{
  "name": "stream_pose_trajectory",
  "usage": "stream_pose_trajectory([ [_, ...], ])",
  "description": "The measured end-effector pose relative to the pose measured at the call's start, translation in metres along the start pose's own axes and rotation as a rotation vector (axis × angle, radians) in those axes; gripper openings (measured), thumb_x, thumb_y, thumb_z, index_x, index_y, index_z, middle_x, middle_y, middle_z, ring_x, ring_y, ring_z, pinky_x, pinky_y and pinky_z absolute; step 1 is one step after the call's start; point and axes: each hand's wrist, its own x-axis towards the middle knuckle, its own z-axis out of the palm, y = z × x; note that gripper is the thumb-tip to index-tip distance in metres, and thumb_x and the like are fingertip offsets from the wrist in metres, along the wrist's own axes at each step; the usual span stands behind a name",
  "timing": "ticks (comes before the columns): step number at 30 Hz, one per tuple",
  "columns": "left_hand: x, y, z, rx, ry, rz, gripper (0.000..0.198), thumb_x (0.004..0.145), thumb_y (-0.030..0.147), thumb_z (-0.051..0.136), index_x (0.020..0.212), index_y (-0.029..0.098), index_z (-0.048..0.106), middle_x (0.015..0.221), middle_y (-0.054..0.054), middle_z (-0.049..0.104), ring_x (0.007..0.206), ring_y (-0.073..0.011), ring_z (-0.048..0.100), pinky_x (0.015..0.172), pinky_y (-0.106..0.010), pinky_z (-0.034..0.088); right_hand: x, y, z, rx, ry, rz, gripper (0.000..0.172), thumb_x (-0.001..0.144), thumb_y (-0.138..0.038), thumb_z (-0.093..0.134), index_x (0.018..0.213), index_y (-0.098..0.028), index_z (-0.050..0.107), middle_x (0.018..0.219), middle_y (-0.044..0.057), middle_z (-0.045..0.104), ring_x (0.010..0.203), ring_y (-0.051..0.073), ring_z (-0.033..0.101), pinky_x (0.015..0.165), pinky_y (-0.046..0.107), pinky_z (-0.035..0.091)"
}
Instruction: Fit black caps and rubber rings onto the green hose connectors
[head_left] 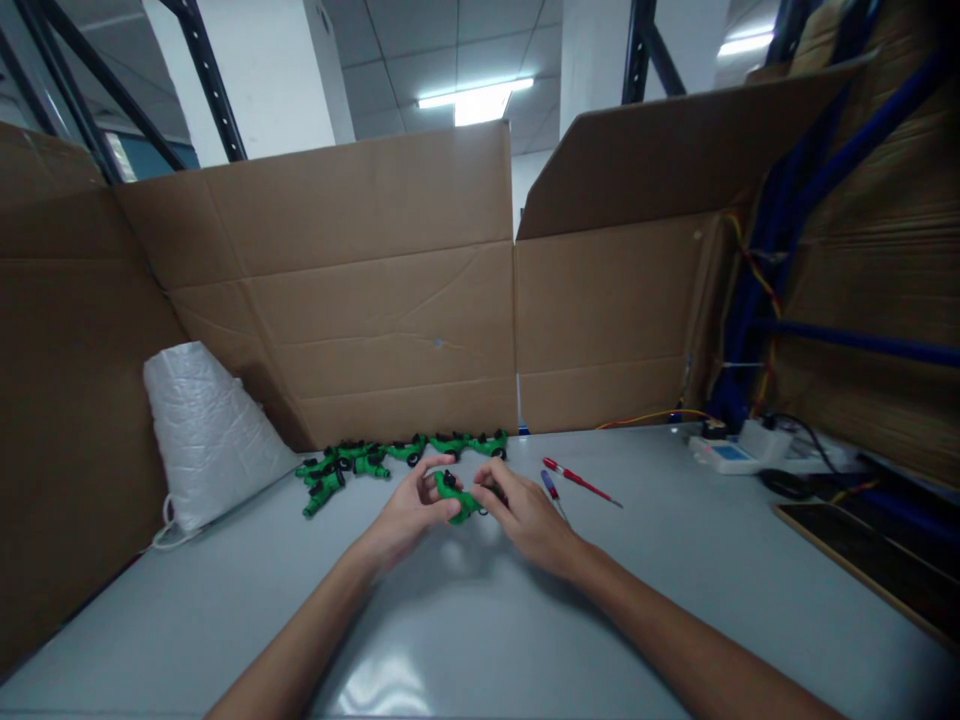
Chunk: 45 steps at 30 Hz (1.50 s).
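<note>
Between my two hands, a little above the tabletop, is a small green toy vehicle (459,497) with black parts. My left hand (415,510) grips its left end between thumb and fingers. At its right end, my right hand (521,510) is closed with thumb and fingertips against the toy; whether a small part is pinched there I cannot make out. Behind my hands lies a row of several similar green toy vehicles (409,450) with black wheels. Right of my right hand are a red screwdriver (581,481) and a shorter purple-handled screwdriver (551,488).
A white padded bag (214,440) stands on the grey table (420,620) at left. Cardboard walls (375,330) enclose the back and sides. At right are a power strip (731,455) with cables, a blue rack frame (757,280) and a dark flat panel (870,560).
</note>
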Motion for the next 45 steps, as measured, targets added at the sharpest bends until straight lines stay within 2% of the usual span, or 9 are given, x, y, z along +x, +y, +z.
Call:
stream_pose_trajectory([
  [2, 0.000, 0.001, 0.003, -0.147, -0.007, -0.033, 0.080, 0.070, 0.035, 0.098, 0.137, 0.021, 0.059, 0.110, -0.007, 0.072, 0.097, -0.0185, 0.070, 0.088, -0.029, 0.052, -0.001, -0.003, 0.002, 0.016, 0.027, 0.006, 0.017, 0.109, -0.040, 0.049, 0.110, -0.024, 0.055, 0.097, 0.002, 0.070, 0.087, 0.020, 0.067, 0.081, 0.031, 0.046],
  [5, 0.002, 0.001, 0.007, -0.257, -0.004, -0.046, 0.063, 0.083, 0.036, 0.090, 0.135, 0.017, 0.062, 0.105, -0.009, 0.076, 0.094, -0.0189, 0.073, 0.091, -0.030, 0.053, -0.002, -0.005, 0.004, 0.048, 0.057, 0.015, 0.018, 0.109, -0.040, 0.049, 0.110, -0.024, 0.056, 0.098, 0.003, 0.071, 0.085, 0.020, 0.067, 0.080, 0.031, 0.048],
  [8, 0.005, 0.000, 0.008, -0.269, 0.006, -0.051, 0.046, 0.090, 0.038, 0.083, 0.125, 0.013, 0.069, 0.104, -0.012, 0.077, 0.095, -0.0204, 0.073, 0.088, -0.030, 0.054, -0.003, -0.004, 0.004, 0.079, 0.050, 0.016, 0.019, 0.108, -0.041, 0.051, 0.113, -0.024, 0.057, 0.103, 0.004, 0.072, 0.086, 0.020, 0.068, 0.077, 0.030, 0.049],
  [13, 0.006, -0.004, 0.006, -0.249, 0.024, -0.086, 0.043, 0.091, 0.044, 0.080, 0.120, 0.012, 0.074, 0.101, -0.011, 0.077, 0.090, -0.0196, 0.072, 0.085, -0.029, 0.054, -0.005, -0.002, 0.004, -0.005, -0.010, -0.028, 0.028, 0.105, -0.038, 0.060, 0.128, -0.025, 0.056, 0.095, 0.002, 0.070, 0.083, 0.020, 0.068, 0.074, 0.029, 0.050],
  [18, 0.004, -0.004, 0.009, -0.237, -0.027, -0.069, 0.037, 0.093, 0.044, 0.078, 0.111, 0.012, 0.078, 0.101, -0.011, 0.075, 0.086, -0.0165, 0.067, 0.082, -0.025, 0.051, -0.005, -0.008, 0.000, -0.114, -0.007, -0.152, 0.041, 0.105, -0.034, 0.063, 0.143, -0.027, 0.052, 0.103, 0.004, 0.069, 0.092, 0.022, 0.068, 0.080, 0.031, 0.053],
  [24, 0.002, -0.008, 0.013, -0.231, -0.113, -0.113, 0.034, 0.091, 0.039, 0.081, 0.113, 0.013, 0.078, 0.107, -0.011, 0.075, 0.091, -0.0178, 0.068, 0.085, -0.027, 0.050, -0.005, -0.008, 0.000, -0.261, 0.045, -0.293, 0.026, 0.108, -0.035, 0.057, 0.131, -0.026, 0.061, 0.104, 0.006, 0.066, 0.098, 0.024, 0.066, 0.085, 0.035, 0.054],
  [37, 0.000, -0.005, 0.015, -0.190, -0.021, -0.152, 0.036, 0.084, 0.043, 0.087, 0.100, 0.013, 0.076, 0.092, -0.006, 0.073, 0.079, -0.0136, 0.065, 0.076, -0.023, 0.051, -0.002, -0.008, 0.001, -0.529, 0.016, -0.385, 0.027, 0.111, -0.040, 0.049, 0.110, -0.021, 0.068, 0.096, 0.010, 0.069, 0.090, 0.027, 0.063, 0.083, 0.040, 0.047],
  [41, 0.000, -0.008, 0.017, -0.183, 0.037, -0.193, 0.033, 0.083, 0.042, 0.088, 0.089, 0.013, 0.073, 0.081, -0.001, 0.067, 0.069, -0.0109, 0.060, 0.067, -0.021, 0.047, -0.001, -0.009, 0.002, -0.603, 0.016, -0.417, 0.028, 0.112, -0.035, 0.046, 0.101, -0.020, 0.067, 0.090, 0.008, 0.068, 0.086, 0.026, 0.060, 0.080, 0.038, 0.042],
  [45, 0.001, -0.012, 0.018, -0.185, 0.024, -0.181, 0.035, 0.084, 0.044, 0.086, 0.087, 0.014, 0.069, 0.080, -0.001, 0.065, 0.070, -0.0113, 0.060, 0.067, -0.021, 0.047, -0.001, -0.012, 0.001, -0.692, 0.003, -0.448, 0.026, 0.112, -0.031, 0.045, 0.099, -0.019, 0.064, 0.089, 0.008, 0.068, 0.083, 0.025, 0.059, 0.079, 0.038, 0.038],
])
